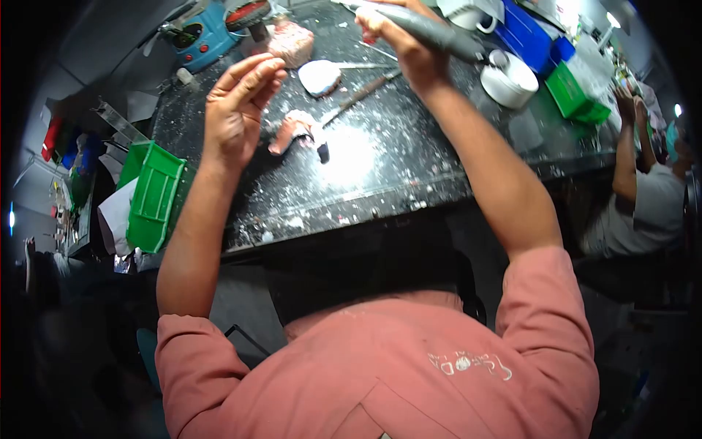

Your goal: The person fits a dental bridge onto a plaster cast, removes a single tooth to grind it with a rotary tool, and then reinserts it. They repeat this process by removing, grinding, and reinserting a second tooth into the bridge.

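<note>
My left hand [240, 106] is raised over the left part of the dark speckled table [409, 172], its thumb and fingertips pinched together; whatever lies between them is too small to name. My right hand [413, 55], at the top, is wrapped round a grey pen-shaped handpiece [431, 35]. Between the hands lie a white-topped round piece [319, 77] and a thin tool with a dark handle [363, 96]. Nearer to me is a pinkish curved piece [292, 130] with a small dark part [322, 152] beside it. A pale pink lump [291, 44] sits beyond my left hand.
A blue device [203, 40] stands at the back left, a green bin [156, 197] at the left edge. Toward the right are a white round container [510, 80], a green bin [574, 94] and a blue tray [525, 36]. Another person [643, 201] sits at the far right.
</note>
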The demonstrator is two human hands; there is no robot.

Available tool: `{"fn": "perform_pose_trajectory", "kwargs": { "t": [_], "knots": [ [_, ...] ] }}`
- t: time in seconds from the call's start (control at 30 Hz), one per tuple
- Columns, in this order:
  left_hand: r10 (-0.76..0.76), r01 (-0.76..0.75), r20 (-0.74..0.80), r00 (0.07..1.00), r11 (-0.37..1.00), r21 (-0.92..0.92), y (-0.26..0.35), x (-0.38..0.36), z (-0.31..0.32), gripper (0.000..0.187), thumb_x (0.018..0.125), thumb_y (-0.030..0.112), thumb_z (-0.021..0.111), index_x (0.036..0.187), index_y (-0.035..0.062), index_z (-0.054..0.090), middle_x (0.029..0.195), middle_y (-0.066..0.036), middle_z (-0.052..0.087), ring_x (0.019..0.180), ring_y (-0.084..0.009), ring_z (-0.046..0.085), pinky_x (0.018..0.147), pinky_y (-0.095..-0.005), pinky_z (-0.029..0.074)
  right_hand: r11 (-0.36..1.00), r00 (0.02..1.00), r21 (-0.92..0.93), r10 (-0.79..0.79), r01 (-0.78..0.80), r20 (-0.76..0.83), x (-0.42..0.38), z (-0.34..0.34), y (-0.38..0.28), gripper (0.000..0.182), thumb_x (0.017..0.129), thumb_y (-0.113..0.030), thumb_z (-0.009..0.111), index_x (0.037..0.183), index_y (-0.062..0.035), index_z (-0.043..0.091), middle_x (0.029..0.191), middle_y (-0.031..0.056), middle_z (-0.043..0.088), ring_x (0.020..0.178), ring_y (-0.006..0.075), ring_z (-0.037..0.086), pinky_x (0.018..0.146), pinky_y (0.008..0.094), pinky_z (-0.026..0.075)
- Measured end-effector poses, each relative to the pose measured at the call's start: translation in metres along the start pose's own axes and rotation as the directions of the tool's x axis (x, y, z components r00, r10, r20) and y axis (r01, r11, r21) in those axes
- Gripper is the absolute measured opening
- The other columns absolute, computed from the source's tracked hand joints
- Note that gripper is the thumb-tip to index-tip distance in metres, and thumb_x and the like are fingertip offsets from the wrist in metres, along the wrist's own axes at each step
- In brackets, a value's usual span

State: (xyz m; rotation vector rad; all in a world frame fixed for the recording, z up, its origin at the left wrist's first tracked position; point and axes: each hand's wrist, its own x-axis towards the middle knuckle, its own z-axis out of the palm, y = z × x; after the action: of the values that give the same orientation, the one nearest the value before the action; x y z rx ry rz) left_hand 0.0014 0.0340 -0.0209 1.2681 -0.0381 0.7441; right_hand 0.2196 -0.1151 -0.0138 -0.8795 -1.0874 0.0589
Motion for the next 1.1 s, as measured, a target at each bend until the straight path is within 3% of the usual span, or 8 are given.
{"fn": "perform_pose_trajectory", "kwargs": {
  "t": [0.03,0.1,0.23,0.27,0.4,0.53,0.57,1.1],
  "knots": [
    [-0.022,0.022,-0.003,1.0,0.998,-0.059,0.0,-0.002,0.003,0.027,0.094,0.006,0.059,0.119,-0.0026,0.061,0.113,-0.017,0.067,0.101,-0.0221,0.067,0.091,-0.0295,0.054,0.945,0.977,-0.248,-0.211,0.215,0.042,0.004,0.009,-0.015,0.028,0.085,-0.023,0.067,0.092,0.0037,0.066,0.08,0.0098,0.069,0.065,0.0158,0.064,0.065,0.0284,0.052],
    [-0.047,0.04,-0.039,0.998,0.986,-0.164,0.005,-0.007,0.017,0.023,0.093,0.005,0.06,0.114,-0.0035,0.063,0.106,-0.019,0.069,0.096,-0.0235,0.069,0.088,-0.0303,0.056,0.881,0.946,-0.347,-0.304,0.323,0.108,-0.005,0.024,-0.031,0.011,0.08,-0.007,0.07,0.091,-0.0048,0.069,0.084,0.0061,0.068,0.073,0.0113,0.065,0.065,0.0245,0.051],
    [-0.082,0.072,-0.034,0.996,0.973,-0.221,0.008,-0.014,0.026,0.026,0.09,0.004,0.064,0.115,-0.0035,0.062,0.104,-0.018,0.069,0.094,-0.0223,0.069,0.086,-0.0304,0.057,0.99,0.995,-0.101,-0.092,0.097,0.049,-0.031,0.056,-0.068,0.02,0.075,0.001,0.073,0.093,-0.0011,0.066,0.082,0.0059,0.067,0.075,0.0091,0.065,0.064,0.0228,0.051],
    [-0.083,0.073,-0.036,0.996,0.971,-0.227,0.01,-0.014,0.029,0.027,0.089,0.005,0.065,0.115,-0.0037,0.061,0.103,-0.018,0.069,0.093,-0.0217,0.069,0.085,-0.0301,0.057,0.958,0.958,-0.064,-0.275,0.281,0.087,-0.031,0.058,-0.059,0.025,0.071,0.005,0.073,0.094,-0.0008,0.066,0.086,0.0086,0.069,0.076,0.0126,0.067,0.066,0.0243,0.053],
    [-0.083,0.07,-0.037,0.996,0.956,-0.284,0.017,-0.02,0.038,0.02,0.088,0.005,0.067,0.106,-0.0023,0.061,0.098,-0.017,0.069,0.091,-0.0226,0.069,0.082,-0.0312,0.057,0.841,0.859,-0.178,-0.488,0.51,0.154,-0.032,0.064,-0.052,0.039,0.06,0.007,0.075,0.096,-0.0021,0.066,0.093,0.0151,0.07,0.083,0.0233,0.07,0.071,0.0298,0.057],
    [-0.082,0.064,-0.042,0.996,0.943,-0.326,0.018,-0.023,0.04,0.01,0.089,0.003,0.065,0.098,-0.0013,0.061,0.096,-0.019,0.07,0.092,-0.0249,0.07,0.081,-0.0336,0.059,0.892,0.893,-0.171,-0.371,0.419,0.256,-0.032,0.059,-0.068,0.042,0.06,0.009,0.074,0.1,-0.0025,0.066,0.098,0.0185,0.069,0.085,0.0247,0.071,0.069,0.0302,0.056],
    [-0.09,0.068,-0.047,0.995,0.937,-0.342,0.018,-0.023,0.041,0.01,0.089,0.002,0.064,0.097,-0.0013,0.061,0.095,-0.019,0.07,0.092,-0.0252,0.07,0.081,-0.0339,0.059,0.841,0.82,-0.172,-0.421,0.513,0.388,-0.03,0.051,-0.06,0.044,0.074,-0.002,0.075,0.113,-0.0011,0.054,0.102,0.0245,0.068,0.088,0.0266,0.067,0.071,0.0321,0.054],
    [-0.127,0.099,-0.046,0.991,0.915,-0.39,0.019,-0.026,0.044,0.011,0.09,0.003,0.063,0.1,-0.0019,0.061,0.099,-0.019,0.069,0.092,-0.0251,0.07,0.084,-0.0366,0.059,0.859,0.828,-0.188,-0.368,0.477,0.423,-0.032,0.051,-0.061,0.043,0.075,0.0,0.075,0.113,-0.0025,0.054,0.104,0.0218,0.065,0.09,0.0295,0.069,0.071,0.0342,0.057]
  ]
}}
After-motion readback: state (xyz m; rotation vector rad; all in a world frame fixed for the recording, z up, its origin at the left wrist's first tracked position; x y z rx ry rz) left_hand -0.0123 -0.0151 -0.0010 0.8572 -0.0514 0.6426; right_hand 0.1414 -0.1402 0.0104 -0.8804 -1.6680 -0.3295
